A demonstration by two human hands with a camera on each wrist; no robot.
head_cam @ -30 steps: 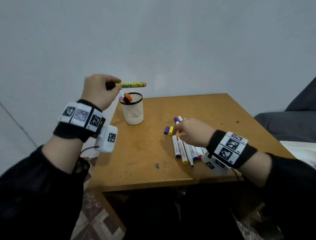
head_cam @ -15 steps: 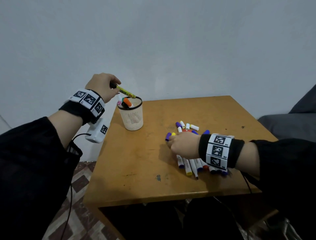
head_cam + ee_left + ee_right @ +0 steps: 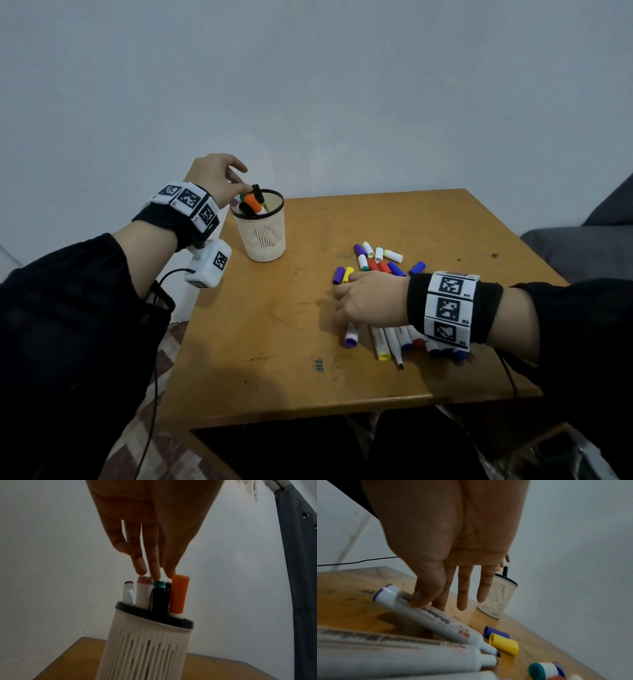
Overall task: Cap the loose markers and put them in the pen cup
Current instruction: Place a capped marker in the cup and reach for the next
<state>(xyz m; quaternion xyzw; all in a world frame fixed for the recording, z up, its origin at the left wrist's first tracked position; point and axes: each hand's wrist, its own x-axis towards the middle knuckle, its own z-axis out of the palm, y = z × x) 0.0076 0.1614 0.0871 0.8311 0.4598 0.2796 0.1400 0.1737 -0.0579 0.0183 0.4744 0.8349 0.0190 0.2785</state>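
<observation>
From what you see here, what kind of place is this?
Probably a plain room in a home, not a workshop: a small wooden table against a bare wall, a grey upholstered seat beside it, and a patterned floor.

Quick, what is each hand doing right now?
Left hand: open, holding nothing, fingers just above the pen cup.
Right hand: pinching a purple marker on the table.

Setting: a plain domestic room. Indicated by a small worn wooden desk (image 3: pixel 428 219) set against a bare pale wall (image 3: pixel 342 85), patterned floor tiles (image 3: pixel 168 455) near left, grey upholstered seating (image 3: pixel 582 250) at right.
</observation>
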